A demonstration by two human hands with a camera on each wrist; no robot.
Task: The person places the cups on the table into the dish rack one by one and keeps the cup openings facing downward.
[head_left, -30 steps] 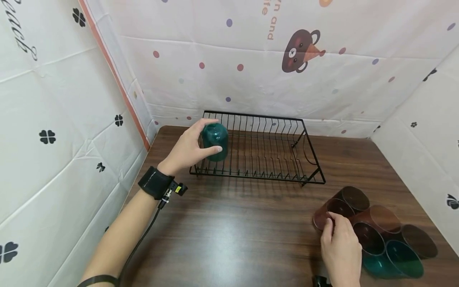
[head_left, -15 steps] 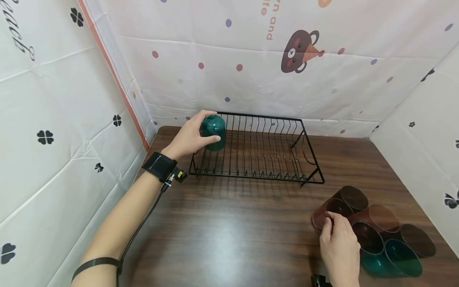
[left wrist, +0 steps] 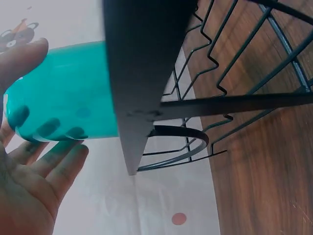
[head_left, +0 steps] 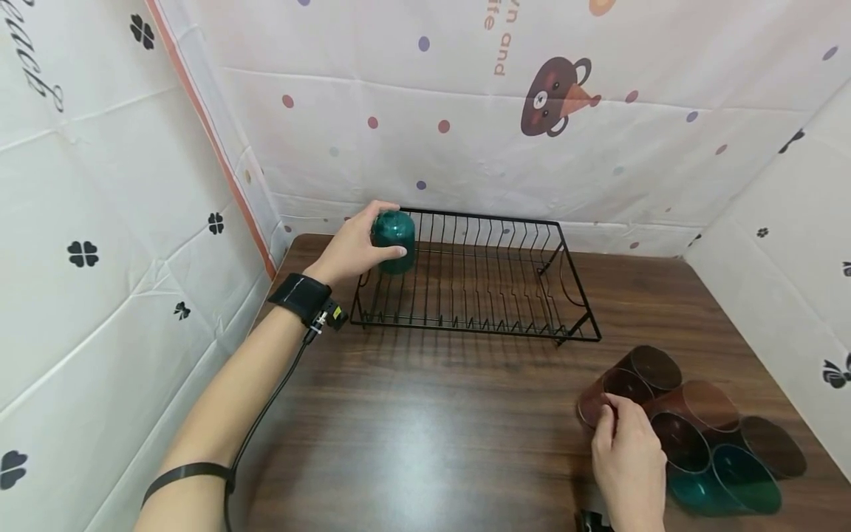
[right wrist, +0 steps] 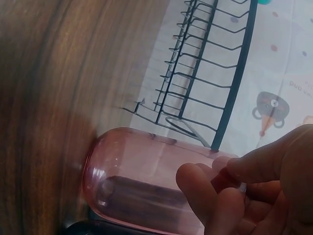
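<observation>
My left hand (head_left: 355, 247) grips a teal cup (head_left: 394, 240), upside down, at the far left corner of a black wire dish rack (head_left: 558, 270). The left wrist view shows that teal cup (left wrist: 58, 93) held between thumb and fingers (left wrist: 54, 161), beside the rack's wires (left wrist: 230, 58). At the front right, my right hand (head_left: 628, 458) curls round a reddish-brown cup (head_left: 608, 391) that lies on its side. In the right wrist view the same pink-tinted cup (right wrist: 146, 181) lies under my fingertips (right wrist: 205, 191).
Several more tinted cups lie on their sides at the front right, brown ones (head_left: 705, 406) and a teal one (head_left: 731, 480). The wooden table (head_left: 425, 436) is walled by patterned cloth at the back (head_left: 465, 111), left and right.
My left hand has carried the teal cup away from me, from the rack's front left to its far left corner. The right hand has stayed on the reddish cup.
</observation>
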